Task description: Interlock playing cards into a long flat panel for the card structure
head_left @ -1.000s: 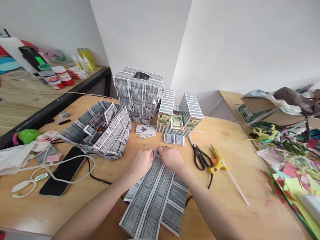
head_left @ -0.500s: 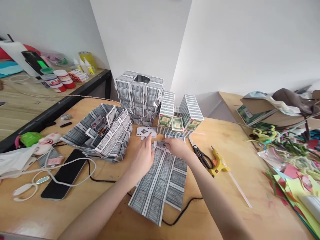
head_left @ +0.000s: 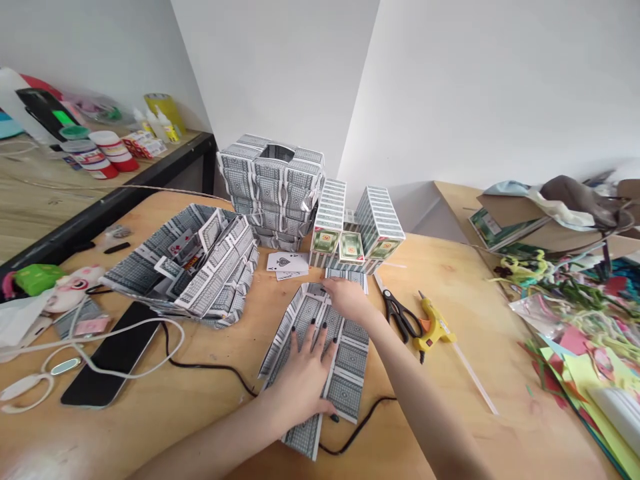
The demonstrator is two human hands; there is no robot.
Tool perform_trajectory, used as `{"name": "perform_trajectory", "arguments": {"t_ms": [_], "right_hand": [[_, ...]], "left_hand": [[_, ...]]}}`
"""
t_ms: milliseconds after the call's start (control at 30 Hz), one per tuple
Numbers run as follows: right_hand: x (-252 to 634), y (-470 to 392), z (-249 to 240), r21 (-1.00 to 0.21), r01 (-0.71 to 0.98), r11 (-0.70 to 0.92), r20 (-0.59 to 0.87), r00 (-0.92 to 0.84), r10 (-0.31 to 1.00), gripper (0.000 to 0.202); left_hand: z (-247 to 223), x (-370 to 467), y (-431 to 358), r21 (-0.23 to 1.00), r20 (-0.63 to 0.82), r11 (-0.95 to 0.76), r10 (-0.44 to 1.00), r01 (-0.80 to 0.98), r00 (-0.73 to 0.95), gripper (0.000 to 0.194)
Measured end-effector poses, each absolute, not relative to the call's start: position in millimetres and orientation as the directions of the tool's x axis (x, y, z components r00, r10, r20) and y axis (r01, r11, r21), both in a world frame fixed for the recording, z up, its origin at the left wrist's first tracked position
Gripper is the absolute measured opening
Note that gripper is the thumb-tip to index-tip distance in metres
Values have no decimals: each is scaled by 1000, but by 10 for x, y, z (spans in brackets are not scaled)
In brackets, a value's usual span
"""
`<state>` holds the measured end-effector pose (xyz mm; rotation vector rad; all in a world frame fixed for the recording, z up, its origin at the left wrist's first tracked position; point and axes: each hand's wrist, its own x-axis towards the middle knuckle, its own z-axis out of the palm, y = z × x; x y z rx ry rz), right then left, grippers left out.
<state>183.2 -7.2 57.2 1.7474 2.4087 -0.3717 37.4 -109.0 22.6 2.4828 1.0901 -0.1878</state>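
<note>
A panel of joined playing cards [head_left: 345, 360], grey patterned backs up, lies in front of me, with a raised flap along its left side. My left hand [head_left: 303, 373] rests flat on it, fingers spread. At its far end, my right hand [head_left: 347, 300] is closed on the panel's edge; its fingertips are partly hidden. Just beyond sits a small pile of loose playing cards [head_left: 287, 262], an ace of spades on top. Behind the right hand stand stacked card boxes [head_left: 327, 227] with striped sides and green fronts.
A card-built basket [head_left: 220, 267] holding loose cards stands left, before a taller card-built box [head_left: 275, 193]. Scissors [head_left: 397, 313] and a yellow glue gun [head_left: 434, 327] lie right. A black cord [head_left: 210, 365] runs beneath the panel. A phone [head_left: 113, 360] and white cable lie left; paper scraps [head_left: 580, 367] far right.
My left hand has come back from near the loose cards and spread flat on the panel. The panel's left flap now shows raised. My right hand stays at the far edge.
</note>
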Motion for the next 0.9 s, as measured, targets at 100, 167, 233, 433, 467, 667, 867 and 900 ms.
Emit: {"name": "perform_trajectory", "arguments": {"t_ms": [100,167,233,433,467,667,867,900], "right_hand": [[1828,-79,560,-118,948,297,-253,-318,914,30],[1826,-85,546,-114,949,295,-247,-315,917,29],[1823,-94,537,-104,951,291,-242,-308,920,28],[1785,-174,551,-90,954,286,-253,-299,920,27],[1772,-196,553,-94,952,290,-245,-304,921,27],[1745,-245,554,-168,941,292,-235,-326,916,26],[1939,-140,561,-544,795,268,-183,-424,887,37],[1967,-133,555,-592,765,253,-164,-422,892,41]], "left_hand": [[225,337,-1103,333,-261,-630,654,702,710,98],[210,313,-1109,342,-245,-640,646,688,723,96],[193,297,-1108,346,-239,-646,641,681,730,94],[195,301,-1098,337,-230,-660,634,672,738,94],[197,307,-1098,339,-226,-659,635,671,739,94],[209,303,-1096,363,-226,-652,632,666,741,93],[505,100,-938,574,-17,-577,701,582,713,60],[562,70,-871,585,51,-523,787,620,615,47]]}}
